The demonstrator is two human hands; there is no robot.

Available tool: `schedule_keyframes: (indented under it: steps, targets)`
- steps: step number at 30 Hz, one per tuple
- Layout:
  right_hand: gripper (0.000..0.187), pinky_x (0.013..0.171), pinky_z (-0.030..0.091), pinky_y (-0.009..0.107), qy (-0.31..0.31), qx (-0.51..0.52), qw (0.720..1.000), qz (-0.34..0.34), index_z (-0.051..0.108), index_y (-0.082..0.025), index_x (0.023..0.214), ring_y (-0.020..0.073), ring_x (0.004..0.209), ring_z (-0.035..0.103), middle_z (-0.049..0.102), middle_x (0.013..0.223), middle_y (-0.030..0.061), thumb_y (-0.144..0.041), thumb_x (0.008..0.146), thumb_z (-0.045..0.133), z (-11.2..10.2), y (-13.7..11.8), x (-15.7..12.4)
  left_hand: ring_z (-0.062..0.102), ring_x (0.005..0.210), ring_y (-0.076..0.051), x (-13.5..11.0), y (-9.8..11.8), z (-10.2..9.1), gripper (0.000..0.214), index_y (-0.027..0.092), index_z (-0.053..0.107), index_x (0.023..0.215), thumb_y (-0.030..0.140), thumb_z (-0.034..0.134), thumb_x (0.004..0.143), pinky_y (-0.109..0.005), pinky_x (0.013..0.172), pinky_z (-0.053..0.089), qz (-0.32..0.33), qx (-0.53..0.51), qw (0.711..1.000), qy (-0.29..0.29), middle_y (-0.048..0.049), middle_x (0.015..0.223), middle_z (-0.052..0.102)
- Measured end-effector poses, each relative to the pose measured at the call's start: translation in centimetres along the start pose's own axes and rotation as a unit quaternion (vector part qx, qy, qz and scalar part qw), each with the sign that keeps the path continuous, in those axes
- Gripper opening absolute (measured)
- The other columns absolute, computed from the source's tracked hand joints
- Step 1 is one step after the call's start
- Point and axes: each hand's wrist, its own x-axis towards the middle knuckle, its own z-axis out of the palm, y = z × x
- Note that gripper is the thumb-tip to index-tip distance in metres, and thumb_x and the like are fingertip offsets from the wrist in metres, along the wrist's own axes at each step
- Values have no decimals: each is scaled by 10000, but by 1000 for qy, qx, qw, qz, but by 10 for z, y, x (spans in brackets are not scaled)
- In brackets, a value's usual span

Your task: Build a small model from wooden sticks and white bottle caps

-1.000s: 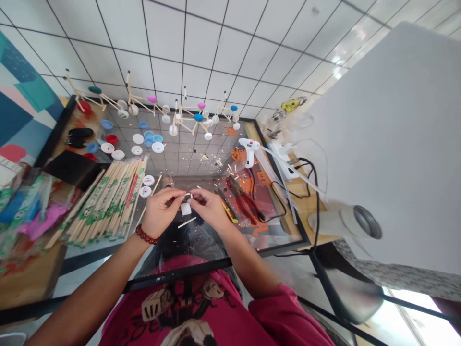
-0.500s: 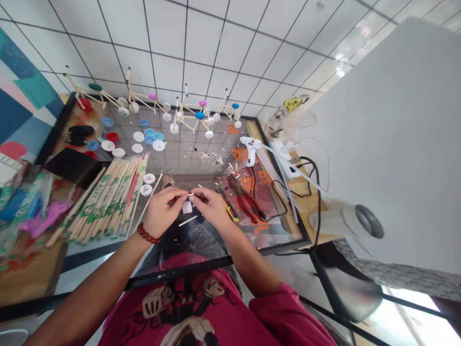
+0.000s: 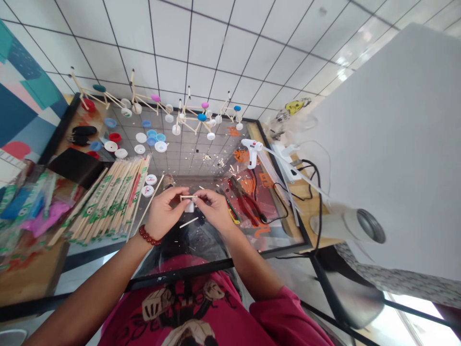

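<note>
A short pale wooden stick (image 3: 188, 196) spans the gap between my two hands, held level above the glass tabletop. My left hand (image 3: 165, 209), with a beaded bracelet at the wrist, has its thumb and forefinger closed at the stick's left end. On the other end, my right hand (image 3: 215, 210) pinches with thumb and fingers. Just below the stick is a small white piece (image 3: 189, 207), partly covered by the fingers. Another cut stick (image 3: 188, 222) lies on the glass nearer my body.
Wrapped chopsticks (image 3: 108, 202) lie left, near loose bottle caps (image 3: 161, 146). Several stick-and-cap models (image 3: 196, 120) line the back edge. At right are a white glue gun (image 3: 252, 151), red-handled pliers (image 3: 248, 202), a yellow cutter (image 3: 234, 217), cables and a power strip (image 3: 290, 166).
My hands have drawn slightly apart, and more of the short stick shows between them. The view has shifted a little; the things on the table stay put.
</note>
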Motion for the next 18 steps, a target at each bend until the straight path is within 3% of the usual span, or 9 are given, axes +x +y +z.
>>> schedule_keyframes:
  steps: [2, 5, 8, 11, 18]
  targets:
    - [192, 761, 546, 327, 3, -2, 1000, 4, 784, -230, 866, 197, 770, 678, 775, 845, 39, -416, 864, 734, -2, 1, 0, 748, 855, -238, 1, -3, -1, 328, 214, 796, 1065, 308, 812, 752, -387, 831, 611, -16, 0, 1000, 0, -85, 1025, 809]
    - [193, 736, 538, 313, 8, 1, 1000, 10, 778, -225, 859, 192, 756, 668, 764, 828, 35, -409, 869, 720, -4, 3, -1, 721, 781, -219, 3, -7, -3, 226, 200, 808, 957, 341, 778, 782, -348, 728, 595, -12, 11, 1000, -5, -80, 924, 796]
    - [194, 730, 533, 301, 16, 2, 1000, 12, 775, -217, 853, 187, 759, 666, 758, 828, 35, -403, 864, 723, -4, 3, -1, 723, 817, -230, 5, -7, -4, 194, 192, 821, 874, 360, 748, 809, -351, 753, 590, -12, -5, 1000, -5, -91, 914, 800]
    - [198, 725, 533, 298, 18, 1, 1000, 10, 775, -215, 855, 188, 760, 665, 757, 829, 37, -405, 859, 723, -4, 3, -1, 717, 805, -234, 5, -7, -4, 184, 202, 830, 865, 363, 759, 809, -354, 748, 588, -44, -39, 998, -16, -90, 913, 804]
    - [181, 710, 525, 296, 14, 0, 1000, 10, 779, -215, 855, 189, 756, 663, 755, 818, 36, -386, 860, 722, -7, 2, -1, 639, 636, -172, 2, -10, -4, 240, 196, 843, 898, 411, 809, 794, -280, 539, 519, -120, -111, 986, -39, -82, 869, 778]
